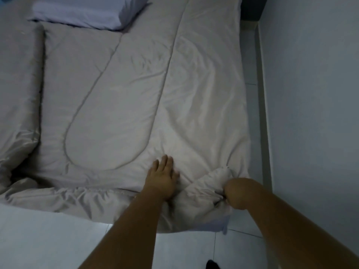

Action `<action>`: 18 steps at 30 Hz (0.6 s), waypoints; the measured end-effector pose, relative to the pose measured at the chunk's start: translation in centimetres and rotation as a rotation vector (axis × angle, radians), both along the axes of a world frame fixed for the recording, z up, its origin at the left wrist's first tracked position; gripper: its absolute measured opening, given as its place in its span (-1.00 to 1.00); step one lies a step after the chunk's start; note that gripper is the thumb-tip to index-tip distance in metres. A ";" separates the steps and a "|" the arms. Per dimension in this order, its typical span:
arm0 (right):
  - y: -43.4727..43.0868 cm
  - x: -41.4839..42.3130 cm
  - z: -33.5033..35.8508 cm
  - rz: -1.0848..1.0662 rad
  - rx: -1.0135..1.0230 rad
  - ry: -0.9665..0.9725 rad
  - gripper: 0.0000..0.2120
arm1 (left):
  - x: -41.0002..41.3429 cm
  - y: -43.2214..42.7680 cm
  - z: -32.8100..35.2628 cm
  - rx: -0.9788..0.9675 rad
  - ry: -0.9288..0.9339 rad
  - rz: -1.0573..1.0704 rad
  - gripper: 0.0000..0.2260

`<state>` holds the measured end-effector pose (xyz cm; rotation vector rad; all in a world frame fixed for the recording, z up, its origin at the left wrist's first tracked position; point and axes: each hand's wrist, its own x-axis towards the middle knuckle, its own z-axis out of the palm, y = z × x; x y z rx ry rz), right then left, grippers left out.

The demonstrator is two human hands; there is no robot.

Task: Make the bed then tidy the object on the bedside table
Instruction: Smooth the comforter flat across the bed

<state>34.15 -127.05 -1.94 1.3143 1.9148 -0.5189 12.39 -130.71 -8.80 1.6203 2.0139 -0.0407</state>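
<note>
A pale grey quilted comforter (136, 94) covers the bed, with a stitched oval seam and wrinkles toward the near right corner. My left hand (162, 177) lies flat on it, palm down and fingers apart, close to the foot edge. My right hand (236, 193) is closed around a bunched corner of the comforter (217, 177) at the near right of the bed. A white pillow (85, 11) lies at the head, top left. The bedside table is not in view.
A second fold of shiny grey bedding (19, 94) is heaped along the left side. A white wall (314, 94) runs close along the bed's right side, leaving a narrow strip of tiled floor (252, 84). White floor tiles (48, 239) lie in front of the bed.
</note>
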 end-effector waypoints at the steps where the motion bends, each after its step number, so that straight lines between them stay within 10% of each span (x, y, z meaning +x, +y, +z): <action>1: 0.6 0.2 0.2 -0.013 -0.008 0.017 -0.73 | 0.5 -0.4 -0.8 -0.025 0.016 0.018 -0.31; 11: 5.5 -5.8 -4.9 -0.354 0.485 0.644 -0.59 | 1.9 -1.4 -3.8 0.039 0.098 0.089 -0.15; 18: -1.0 -4.0 -11.1 -0.510 0.534 0.494 -0.20 | 1.6 -1.4 -4.7 0.081 0.100 0.093 -0.02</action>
